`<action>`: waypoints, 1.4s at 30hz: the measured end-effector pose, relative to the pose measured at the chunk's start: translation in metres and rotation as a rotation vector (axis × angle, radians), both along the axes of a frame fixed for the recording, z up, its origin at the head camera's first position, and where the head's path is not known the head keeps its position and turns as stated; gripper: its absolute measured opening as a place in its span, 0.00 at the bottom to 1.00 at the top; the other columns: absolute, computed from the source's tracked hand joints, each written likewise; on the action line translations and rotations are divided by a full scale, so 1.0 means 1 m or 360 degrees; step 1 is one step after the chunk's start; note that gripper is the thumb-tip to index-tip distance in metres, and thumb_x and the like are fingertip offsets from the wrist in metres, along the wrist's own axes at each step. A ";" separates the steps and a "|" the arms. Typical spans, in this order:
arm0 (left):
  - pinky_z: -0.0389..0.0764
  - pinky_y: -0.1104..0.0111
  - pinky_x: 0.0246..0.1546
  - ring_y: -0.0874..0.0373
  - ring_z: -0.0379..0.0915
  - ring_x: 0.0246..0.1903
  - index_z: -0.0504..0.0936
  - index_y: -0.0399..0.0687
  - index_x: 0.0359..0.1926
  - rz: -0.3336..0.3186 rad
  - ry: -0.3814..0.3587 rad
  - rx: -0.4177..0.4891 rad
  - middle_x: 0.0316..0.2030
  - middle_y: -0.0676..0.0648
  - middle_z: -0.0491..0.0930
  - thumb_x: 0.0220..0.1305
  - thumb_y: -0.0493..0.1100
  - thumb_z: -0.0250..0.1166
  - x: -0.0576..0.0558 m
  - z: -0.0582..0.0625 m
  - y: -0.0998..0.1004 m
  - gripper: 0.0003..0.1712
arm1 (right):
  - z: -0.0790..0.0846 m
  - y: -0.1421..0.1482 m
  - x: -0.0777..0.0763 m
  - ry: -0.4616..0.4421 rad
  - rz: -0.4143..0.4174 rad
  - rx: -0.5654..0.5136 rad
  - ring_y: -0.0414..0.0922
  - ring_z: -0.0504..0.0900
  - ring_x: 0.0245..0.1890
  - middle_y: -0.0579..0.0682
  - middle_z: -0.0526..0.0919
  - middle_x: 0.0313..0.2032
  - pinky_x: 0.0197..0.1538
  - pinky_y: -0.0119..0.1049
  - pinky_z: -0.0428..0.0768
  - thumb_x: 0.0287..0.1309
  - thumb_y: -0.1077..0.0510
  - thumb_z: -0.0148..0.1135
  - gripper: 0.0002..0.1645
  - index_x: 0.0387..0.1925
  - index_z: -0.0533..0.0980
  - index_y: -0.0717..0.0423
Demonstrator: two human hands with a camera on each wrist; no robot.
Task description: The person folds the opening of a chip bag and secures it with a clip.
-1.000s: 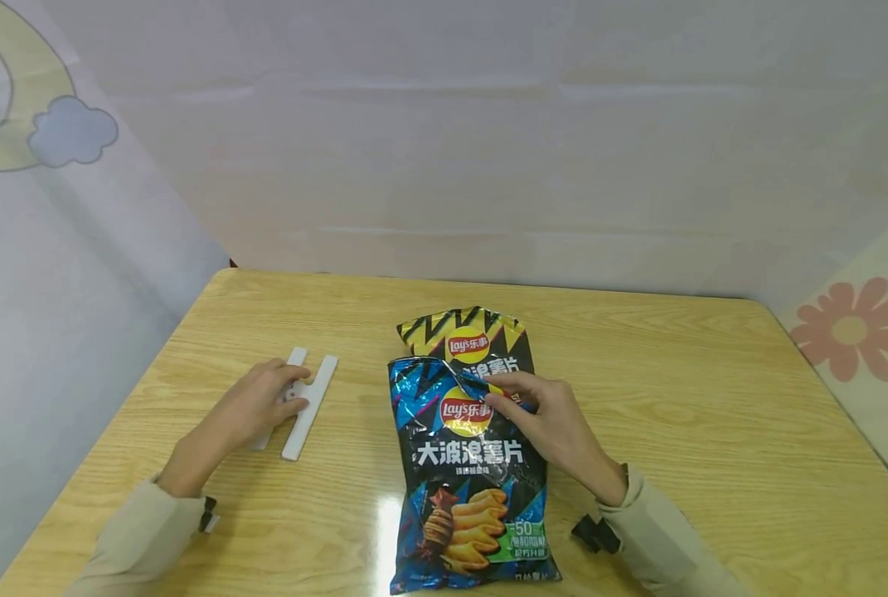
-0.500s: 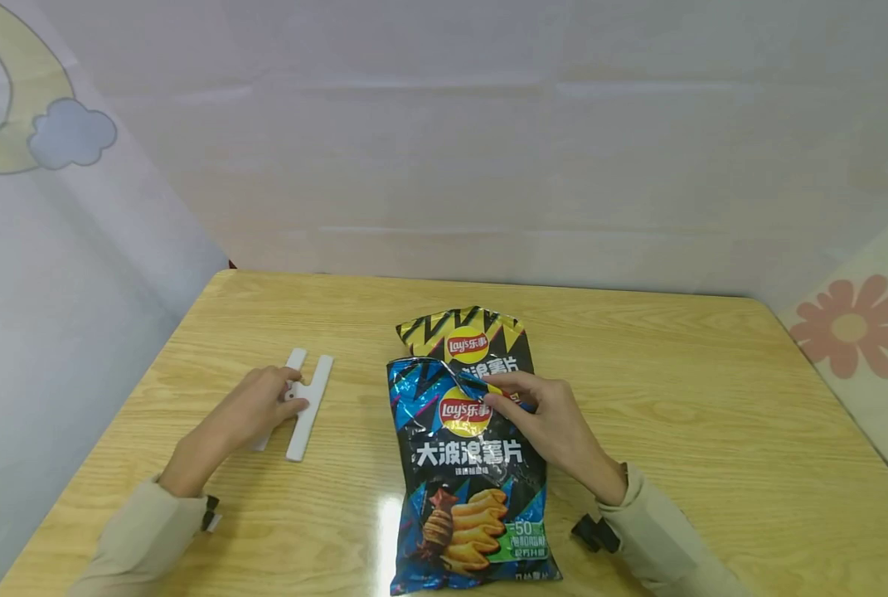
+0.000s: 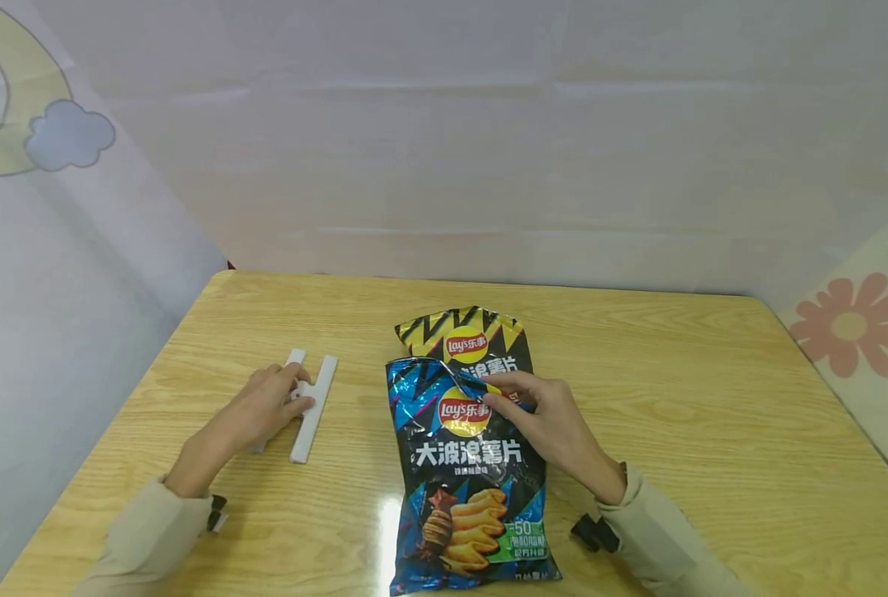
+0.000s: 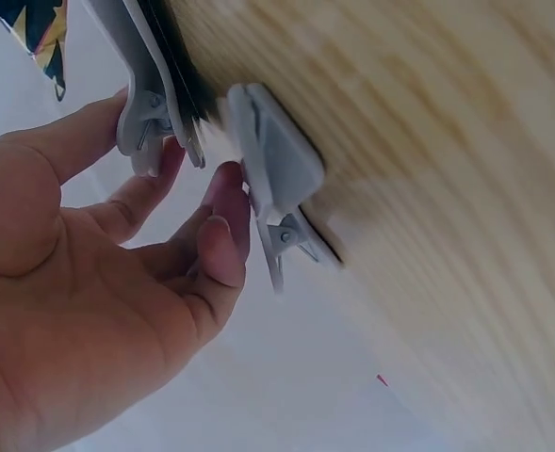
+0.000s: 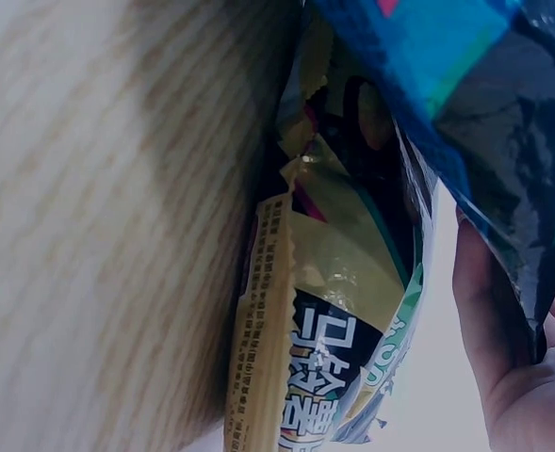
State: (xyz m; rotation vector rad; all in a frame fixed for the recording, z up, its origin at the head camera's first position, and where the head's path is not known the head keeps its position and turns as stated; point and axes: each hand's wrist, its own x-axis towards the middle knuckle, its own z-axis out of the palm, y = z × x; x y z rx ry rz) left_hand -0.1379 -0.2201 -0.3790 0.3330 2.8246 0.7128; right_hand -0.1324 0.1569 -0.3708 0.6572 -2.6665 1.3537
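Observation:
My left hand (image 3: 260, 406) pinches the handle of a white bag clip (image 3: 313, 414) between thumb and finger, on the left part of the table. A second white bag clip (image 4: 275, 155) lies just beyond, beside the curled fingers, partly hidden by the hand in the head view. My right hand (image 3: 559, 423) pinches the top right part of a blue Lay's chip bag (image 3: 466, 497), whose top edge is folded over there. Behind and partly under that bag lies a yellow-and-black Lay's chip bag (image 3: 468, 332), its lower part covered.
The wooden table (image 3: 675, 373) spreads to both sides of the bags. A pale cloth backdrop (image 3: 444, 166) hangs behind its far edge. Dark straps (image 3: 595, 533) sit at both wrists.
The left hand and its clip have shifted a little to the right, apart from the second clip. The right hand and both chip bags stay almost where they were.

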 end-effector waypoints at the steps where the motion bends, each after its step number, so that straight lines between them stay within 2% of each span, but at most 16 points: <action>1: 0.72 0.61 0.35 0.50 0.69 0.34 0.74 0.35 0.53 -0.0010 -0.0006 0.0016 0.35 0.41 0.75 0.70 0.42 0.61 0.000 0.000 0.000 0.17 | 0.000 0.000 0.000 0.0003 -0.0001 0.0002 0.36 0.81 0.26 0.53 0.89 0.37 0.27 0.28 0.75 0.61 0.60 0.67 0.15 0.49 0.84 0.57; 6: 0.64 0.68 0.28 0.58 0.61 0.26 0.71 0.36 0.55 -0.0030 -0.0049 0.0090 0.27 0.49 0.68 0.72 0.41 0.59 0.000 0.001 0.001 0.16 | 0.000 0.000 0.000 0.0012 0.0000 0.0006 0.38 0.82 0.27 0.53 0.89 0.37 0.26 0.28 0.75 0.61 0.60 0.67 0.15 0.49 0.83 0.57; 10: 0.67 0.68 0.27 0.58 0.64 0.27 0.70 0.33 0.59 -0.0017 -0.0050 0.0150 0.28 0.48 0.71 0.73 0.42 0.58 0.000 0.000 0.003 0.20 | -0.001 0.000 -0.001 0.0022 0.0005 0.0009 0.36 0.81 0.25 0.54 0.89 0.37 0.25 0.28 0.74 0.61 0.60 0.67 0.15 0.49 0.83 0.57; 14: 0.75 0.67 0.31 0.57 0.73 0.31 0.65 0.26 0.64 -0.0007 -0.0031 0.0210 0.34 0.42 0.78 0.74 0.42 0.57 -0.001 -0.001 0.004 0.27 | -0.001 0.000 -0.001 0.0012 -0.0003 0.0010 0.36 0.81 0.26 0.53 0.89 0.37 0.25 0.28 0.74 0.61 0.60 0.67 0.15 0.49 0.84 0.57; 19: 0.80 0.56 0.42 0.51 0.79 0.40 0.65 0.24 0.65 0.0017 -0.0023 0.0193 0.47 0.31 0.80 0.74 0.44 0.57 -0.002 -0.003 0.006 0.30 | 0.000 0.000 0.000 0.0002 -0.0009 0.0003 0.37 0.82 0.26 0.54 0.89 0.37 0.25 0.28 0.74 0.61 0.59 0.67 0.14 0.49 0.84 0.58; 21: 0.81 0.53 0.44 0.48 0.79 0.44 0.66 0.24 0.65 0.0022 -0.0007 0.0180 0.51 0.28 0.79 0.74 0.44 0.57 -0.002 -0.003 0.007 0.29 | 0.001 0.000 0.000 0.0000 -0.0012 0.0002 0.38 0.82 0.27 0.54 0.89 0.37 0.26 0.28 0.74 0.61 0.59 0.67 0.15 0.49 0.84 0.58; 24: 0.81 0.53 0.43 0.45 0.79 0.45 0.69 0.26 0.64 0.0037 0.0019 0.0169 0.52 0.28 0.78 0.74 0.44 0.57 -0.002 -0.004 0.008 0.28 | 0.001 0.000 0.000 -0.0005 -0.0016 0.0002 0.39 0.83 0.27 0.53 0.89 0.37 0.26 0.28 0.75 0.61 0.59 0.67 0.14 0.49 0.84 0.57; 31: 0.79 0.56 0.39 0.48 0.77 0.41 0.74 0.30 0.61 0.0056 0.0148 0.0155 0.51 0.31 0.80 0.72 0.43 0.59 -0.002 -0.001 0.012 0.24 | 0.000 0.000 -0.001 0.0008 -0.0012 0.0008 0.38 0.82 0.26 0.54 0.89 0.37 0.26 0.28 0.75 0.61 0.59 0.67 0.14 0.49 0.84 0.58; 38: 0.79 0.56 0.38 0.47 0.77 0.41 0.73 0.32 0.61 0.0060 0.0238 0.0212 0.49 0.32 0.79 0.73 0.41 0.57 -0.002 0.001 0.016 0.21 | -0.001 0.000 -0.002 0.0012 -0.0020 0.0024 0.35 0.80 0.24 0.53 0.89 0.36 0.26 0.28 0.75 0.60 0.60 0.68 0.15 0.49 0.84 0.57; 42: 0.79 0.56 0.39 0.46 0.77 0.42 0.73 0.32 0.62 0.0063 0.0265 0.0259 0.52 0.31 0.78 0.74 0.41 0.56 -0.003 0.002 0.018 0.22 | -0.001 0.000 -0.001 0.0007 -0.0025 0.0017 0.36 0.81 0.26 0.53 0.89 0.36 0.27 0.28 0.76 0.61 0.60 0.68 0.14 0.49 0.84 0.57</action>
